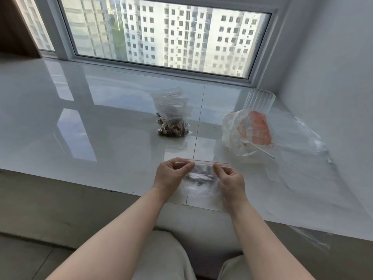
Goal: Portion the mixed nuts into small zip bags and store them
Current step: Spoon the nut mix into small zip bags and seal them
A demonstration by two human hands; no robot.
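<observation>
Left hand [174,173] and right hand [228,178] pinch the small bag [201,178] by its stiff zip strip; light, floppy, slippery film.

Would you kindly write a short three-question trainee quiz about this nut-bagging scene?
1. True or false: both hands pinch the small zip bag at its red-lined top.
2. What lies nearest the clear ribbed cup? A) filled nut bag B) crumpled orange-and-white bag
3. Which hand is closer to the filled nut bag?

Key: 1 true; 2 B; 3 the left hand, not the right hand.
</observation>
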